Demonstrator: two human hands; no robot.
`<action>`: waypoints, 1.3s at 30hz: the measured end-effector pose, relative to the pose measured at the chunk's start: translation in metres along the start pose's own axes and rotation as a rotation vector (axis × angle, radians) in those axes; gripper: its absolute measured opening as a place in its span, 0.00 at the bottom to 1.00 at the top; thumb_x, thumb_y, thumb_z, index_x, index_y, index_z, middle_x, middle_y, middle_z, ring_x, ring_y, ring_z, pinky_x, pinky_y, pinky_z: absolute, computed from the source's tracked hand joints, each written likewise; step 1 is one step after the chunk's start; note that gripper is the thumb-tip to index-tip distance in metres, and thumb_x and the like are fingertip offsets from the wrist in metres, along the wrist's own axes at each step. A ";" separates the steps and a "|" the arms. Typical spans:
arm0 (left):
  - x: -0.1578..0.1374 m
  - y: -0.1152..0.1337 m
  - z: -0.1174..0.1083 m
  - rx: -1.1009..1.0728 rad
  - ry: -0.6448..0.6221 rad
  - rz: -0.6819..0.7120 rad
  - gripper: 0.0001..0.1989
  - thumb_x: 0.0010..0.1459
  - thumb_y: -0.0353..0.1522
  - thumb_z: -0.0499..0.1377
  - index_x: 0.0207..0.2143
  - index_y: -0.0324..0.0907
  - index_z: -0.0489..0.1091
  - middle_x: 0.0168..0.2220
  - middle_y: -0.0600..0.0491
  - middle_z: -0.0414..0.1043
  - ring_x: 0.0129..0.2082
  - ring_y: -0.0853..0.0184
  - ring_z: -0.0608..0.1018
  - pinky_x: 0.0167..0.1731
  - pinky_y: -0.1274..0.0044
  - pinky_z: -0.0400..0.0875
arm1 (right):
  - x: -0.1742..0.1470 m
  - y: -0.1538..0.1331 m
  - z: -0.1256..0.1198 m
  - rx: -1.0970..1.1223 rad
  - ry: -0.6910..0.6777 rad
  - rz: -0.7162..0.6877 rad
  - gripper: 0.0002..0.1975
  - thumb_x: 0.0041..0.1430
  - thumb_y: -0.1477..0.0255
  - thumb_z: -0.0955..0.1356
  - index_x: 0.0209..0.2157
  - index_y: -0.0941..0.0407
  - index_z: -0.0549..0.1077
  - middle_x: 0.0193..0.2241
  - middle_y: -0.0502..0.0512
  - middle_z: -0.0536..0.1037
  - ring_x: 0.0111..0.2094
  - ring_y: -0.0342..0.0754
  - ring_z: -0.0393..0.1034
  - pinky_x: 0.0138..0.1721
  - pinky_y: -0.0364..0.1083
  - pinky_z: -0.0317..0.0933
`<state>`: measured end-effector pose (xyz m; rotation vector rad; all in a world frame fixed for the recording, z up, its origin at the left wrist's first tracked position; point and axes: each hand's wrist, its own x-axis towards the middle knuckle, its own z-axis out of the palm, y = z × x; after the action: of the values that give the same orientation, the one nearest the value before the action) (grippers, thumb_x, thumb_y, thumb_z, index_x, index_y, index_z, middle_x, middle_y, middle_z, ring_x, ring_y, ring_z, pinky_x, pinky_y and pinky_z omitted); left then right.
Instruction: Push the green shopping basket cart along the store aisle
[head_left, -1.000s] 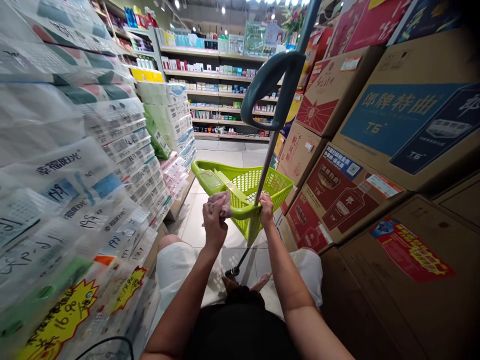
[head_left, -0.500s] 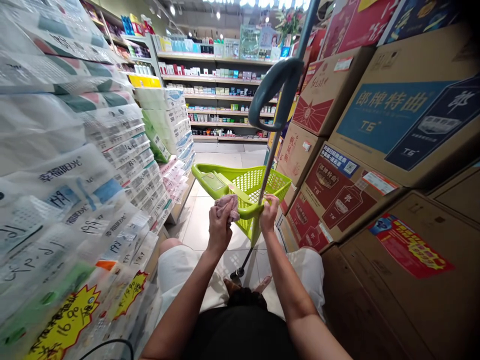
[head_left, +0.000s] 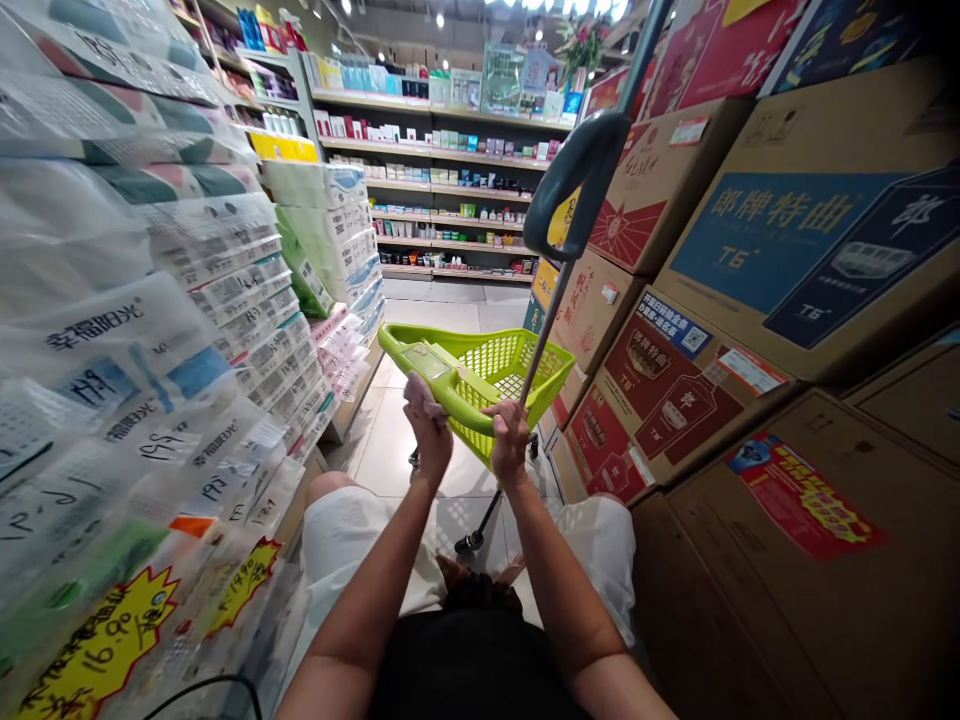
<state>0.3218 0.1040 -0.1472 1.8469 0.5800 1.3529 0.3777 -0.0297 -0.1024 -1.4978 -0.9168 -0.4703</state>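
Observation:
A green plastic basket (head_left: 472,415) with mesh sides sits in front of me on a wheeled frame with a grey pole (head_left: 541,345). The pole carries a dark grey looped handle (head_left: 574,190) at its upper part. My left hand (head_left: 431,440) is closed round a crumpled pinkish-grey cloth (head_left: 424,398), beside the basket's near left rim. My right hand (head_left: 510,440) grips the basket's near rim next to the pole. Part of the cloth is hidden by my left fingers.
Stacked packs of tissue paper (head_left: 247,310) line the left side, with yellow price tags (head_left: 101,640) low down. Cardboard cartons (head_left: 810,240) are piled on the right. Shelves of small boxes and bottles (head_left: 450,185) stand across the tiled floor (head_left: 427,305).
My left hand has moved left with the cloth, from the basket's near rim to its outer left side. My right hand has shifted left and now wraps the rim. The pole leans further right.

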 end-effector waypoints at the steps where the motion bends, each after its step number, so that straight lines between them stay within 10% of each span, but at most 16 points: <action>1: 0.008 0.000 -0.004 0.021 0.039 -0.026 0.41 0.55 0.23 0.55 0.72 0.40 0.52 0.56 0.38 0.65 0.59 0.52 0.69 0.62 0.61 0.66 | -0.001 0.000 -0.003 -0.002 -0.003 0.003 0.16 0.67 0.67 0.56 0.31 0.51 0.72 0.31 0.53 0.73 0.41 0.53 0.67 0.50 0.53 0.58; 11: -0.001 0.016 -0.020 0.089 -0.116 0.203 0.33 0.63 0.28 0.53 0.71 0.42 0.60 0.60 0.36 0.65 0.58 0.51 0.70 0.59 0.60 0.67 | 0.001 0.008 -0.021 0.007 0.030 0.016 0.15 0.65 0.66 0.57 0.30 0.51 0.71 0.30 0.53 0.72 0.38 0.53 0.67 0.48 0.54 0.58; 24: 0.085 0.024 -0.065 0.484 -0.179 0.199 0.33 0.52 0.20 0.54 0.61 0.43 0.74 0.48 0.39 0.69 0.50 0.48 0.72 0.55 0.53 0.69 | 0.004 0.014 -0.025 0.021 0.028 0.008 0.15 0.65 0.65 0.58 0.29 0.51 0.71 0.29 0.52 0.71 0.37 0.53 0.67 0.47 0.53 0.58; 39: 0.149 0.027 -0.056 0.455 -0.402 0.290 0.19 0.54 0.25 0.56 0.42 0.48 0.84 0.49 0.44 0.75 0.49 0.51 0.71 0.56 0.55 0.65 | 0.005 0.019 -0.030 0.006 0.032 -0.008 0.15 0.65 0.66 0.58 0.30 0.51 0.71 0.29 0.52 0.71 0.38 0.52 0.68 0.47 0.53 0.58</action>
<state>0.3169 0.2139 -0.0296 2.5741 0.4408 1.0270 0.4019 -0.0563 -0.1062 -1.4777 -0.8985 -0.4961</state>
